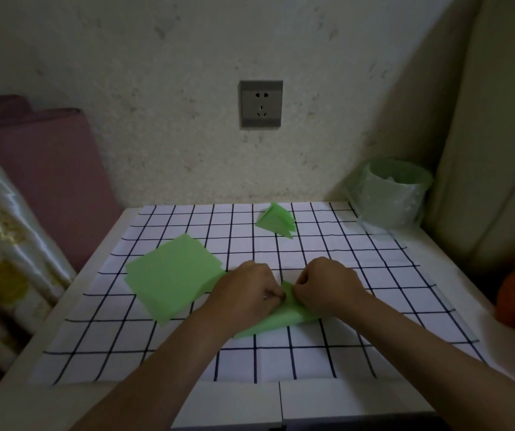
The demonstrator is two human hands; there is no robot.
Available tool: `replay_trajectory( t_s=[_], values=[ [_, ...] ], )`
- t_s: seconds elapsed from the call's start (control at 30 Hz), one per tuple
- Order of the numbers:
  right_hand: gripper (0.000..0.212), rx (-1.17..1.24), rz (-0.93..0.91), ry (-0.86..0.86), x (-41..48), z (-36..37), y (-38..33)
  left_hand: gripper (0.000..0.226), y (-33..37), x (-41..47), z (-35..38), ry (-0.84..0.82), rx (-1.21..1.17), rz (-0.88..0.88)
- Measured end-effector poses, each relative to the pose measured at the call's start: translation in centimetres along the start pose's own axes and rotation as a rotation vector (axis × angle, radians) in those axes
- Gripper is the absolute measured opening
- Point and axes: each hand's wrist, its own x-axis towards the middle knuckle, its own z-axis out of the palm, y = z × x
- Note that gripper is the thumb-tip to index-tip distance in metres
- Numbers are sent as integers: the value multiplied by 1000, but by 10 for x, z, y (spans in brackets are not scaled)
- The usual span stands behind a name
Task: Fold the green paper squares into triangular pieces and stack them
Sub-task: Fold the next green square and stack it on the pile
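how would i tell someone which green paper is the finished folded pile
Find the grey wall socket, then drop straight down to the far edge of the checked cloth. The folded triangles sit there, left of the green-lined bin. Unlike the flat square stack nearer left, they are small and pointed.

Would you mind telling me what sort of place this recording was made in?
Likely a home, perhaps a bedroom corner: a small table under a checked cloth, a wall socket behind it, and folded bedding at the left.

Green paper squares point(172, 276), black-gridded white cloth point(312, 353)
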Motion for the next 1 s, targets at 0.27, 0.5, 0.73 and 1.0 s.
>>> replay_trajectory(
  t_s=[0.27, 0.5, 0.73, 1.0],
  values=[
    [27, -273, -434, 267, -13, 4, 6, 18, -2, -3, 0, -15, 12, -29],
    [27, -240, -487, 149, -15, -1, 15, 17, 5, -9, 4, 65, 37, 121],
    [25, -225, -463, 152, -16, 2, 15, 45, 17, -30, 26, -21, 202, 238],
    [27, -259, -437, 178, -18, 5, 16, 30, 46, -67, 36, 83, 330, 260]
  ],
)
